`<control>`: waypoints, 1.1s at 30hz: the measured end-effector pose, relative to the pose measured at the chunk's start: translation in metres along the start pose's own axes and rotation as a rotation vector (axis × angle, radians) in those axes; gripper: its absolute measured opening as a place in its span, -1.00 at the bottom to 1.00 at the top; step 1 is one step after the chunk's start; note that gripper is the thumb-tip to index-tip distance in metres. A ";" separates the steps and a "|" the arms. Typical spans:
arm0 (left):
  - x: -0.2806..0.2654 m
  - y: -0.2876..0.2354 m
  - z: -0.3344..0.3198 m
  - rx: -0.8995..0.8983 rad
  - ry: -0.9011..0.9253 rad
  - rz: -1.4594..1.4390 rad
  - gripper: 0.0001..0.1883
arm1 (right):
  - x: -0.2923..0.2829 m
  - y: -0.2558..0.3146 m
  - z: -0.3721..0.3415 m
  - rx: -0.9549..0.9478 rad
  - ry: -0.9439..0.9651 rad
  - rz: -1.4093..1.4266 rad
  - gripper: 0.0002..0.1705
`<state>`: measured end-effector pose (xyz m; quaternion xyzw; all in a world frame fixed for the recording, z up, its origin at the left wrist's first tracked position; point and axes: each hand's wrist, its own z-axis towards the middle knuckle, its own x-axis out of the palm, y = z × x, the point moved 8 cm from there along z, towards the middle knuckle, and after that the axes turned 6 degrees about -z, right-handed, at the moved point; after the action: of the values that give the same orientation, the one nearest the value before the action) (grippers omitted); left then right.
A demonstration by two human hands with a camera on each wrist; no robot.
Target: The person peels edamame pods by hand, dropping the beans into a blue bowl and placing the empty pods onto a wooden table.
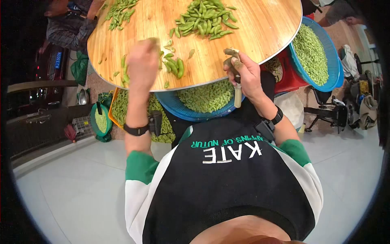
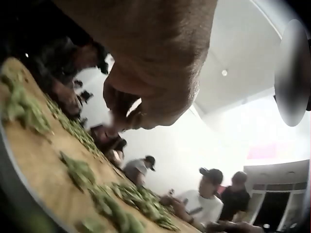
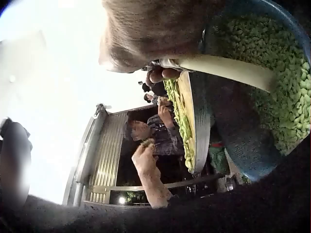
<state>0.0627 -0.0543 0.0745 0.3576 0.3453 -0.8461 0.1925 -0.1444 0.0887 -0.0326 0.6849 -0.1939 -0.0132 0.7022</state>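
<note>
My left hand point(image 1: 143, 65) is raised over the front left of the round wooden table point(image 1: 142, 24), blurred, above a few green soybean pods point(image 1: 175, 67). In the left wrist view its fingers point(image 2: 141, 109) bend toward the thumb; I cannot tell whether they pinch anything. My right hand point(image 1: 248, 77) is at the table's front edge, gripping a tool with a pale handle point(image 1: 237, 96). That handle points down toward my lap, while the tool's other end is hidden by the hand. Dark coverings or stains show on the right thumb and fingertips point(image 1: 235, 63).
A blue basket point(image 1: 178, 114) of shelled beans sits under the table edge at my lap. Unshelled pods point(image 1: 126, 107) lie to its left. Another blue basin point(image 1: 336, 69) of beans stands at right. Larger pod heaps point(image 1: 203, 18) lie farther back, and other people point(image 2: 206, 194) sit round the table.
</note>
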 end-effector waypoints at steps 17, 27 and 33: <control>0.121 -0.044 0.024 0.055 0.227 -0.222 -0.80 | -0.010 -0.004 0.004 -0.110 -0.184 -0.218 -0.71; 0.126 -0.073 -0.029 -0.395 0.530 -1.056 -0.87 | 0.010 -0.010 -0.015 0.026 0.099 0.292 -0.78; 0.113 -0.075 -0.041 -0.585 0.565 -0.888 -0.78 | 0.016 -0.014 -0.022 0.130 0.183 0.384 -0.77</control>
<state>-0.0369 0.0184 0.0035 0.3225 0.7179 -0.5876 -0.1879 -0.1196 0.1039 -0.0416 0.6775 -0.2564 0.1954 0.6611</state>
